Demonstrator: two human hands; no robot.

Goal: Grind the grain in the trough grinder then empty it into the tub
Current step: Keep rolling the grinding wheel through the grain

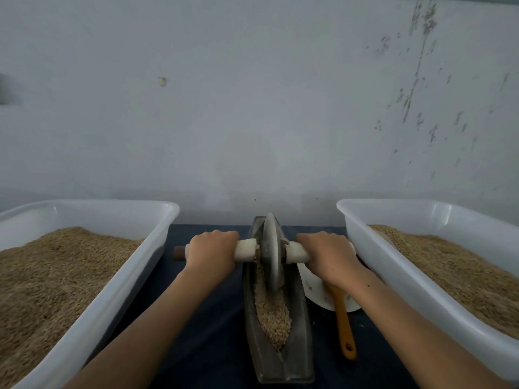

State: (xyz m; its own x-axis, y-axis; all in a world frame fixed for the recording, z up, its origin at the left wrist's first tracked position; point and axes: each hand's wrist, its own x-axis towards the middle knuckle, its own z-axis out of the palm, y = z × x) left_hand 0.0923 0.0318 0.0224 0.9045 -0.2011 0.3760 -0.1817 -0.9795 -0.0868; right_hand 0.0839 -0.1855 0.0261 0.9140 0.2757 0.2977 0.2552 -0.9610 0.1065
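— Fingers of the left hand (pixel 211 249) are curled right over the white-wrapped axle handle (pixel 245 249), knuckles up, no gap showing between them and the wrap. How about the other side?

— Same on the right hand (pixel 327 254): fingers wrapped down over the far side of the handle, so the fingertips themselves are hidden. Both grips sit just beside the grinding wheel (pixel 271 252), one on each side of it.

— And the wheel?

— Upright on its edge in the groove of the trough grinder (pixel 297 327), toward the far end of the boat-shaped body. A brown stub of the axle pokes out past the left hand.

— Where is the grain?

— Pale crushed grain (pixel 273 318) lies in the groove on the near side of the wheel, tapering to a point toward the near end. Some bits cling near the hub.

— Tubs?

— Two white plastic ones. The left tub (pixel 134 273) and the right tub (pixel 393 265) flank the grinder, each apart from it and each holding a heap of brownish grain. All of it sits on a dark cloth (pixel 207 318).

— Anything else nearby?

— A white plate (pixel 317 290) between the grinder and the right tub, partly under the right forearm, with an orange-handled tool (pixel 344 324) lying on it, handle pointing toward the person. Its head is hidden by the wrist.
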